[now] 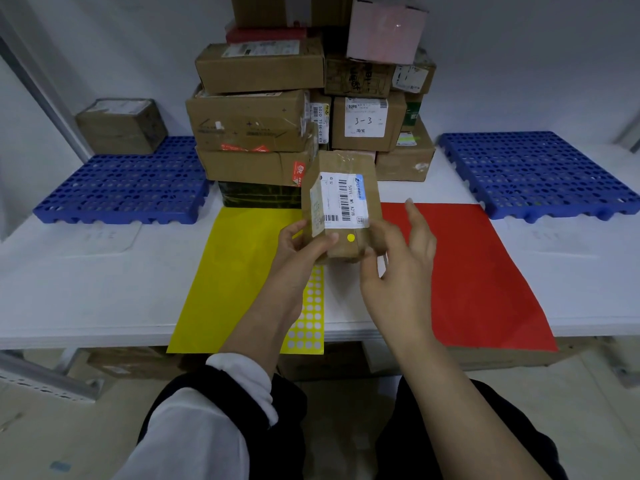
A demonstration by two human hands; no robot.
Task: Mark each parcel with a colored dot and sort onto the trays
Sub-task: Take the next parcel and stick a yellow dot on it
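A small brown parcel (341,206) with a white barcode label is held up over the table's middle, and a yellow dot (350,238) sits on its near face. My left hand (299,245) grips its lower left corner, thumb across the front. My right hand (403,258) is at the parcel's lower right edge with the fingers spread and mostly straight; its thumb is near the parcel's bottom. A yellow dot sheet (310,313) lies under my left forearm, with many dots peeled off. Blue trays lie at the left (121,188) and right (540,174).
A tall stack of cardboard parcels (256,123) fills the back centre. One brown box (121,124) stands on the left tray's far corner. A yellow sheet (235,271) and a red sheet (478,271) lie on the white table (69,289). More boxes sit under the table.
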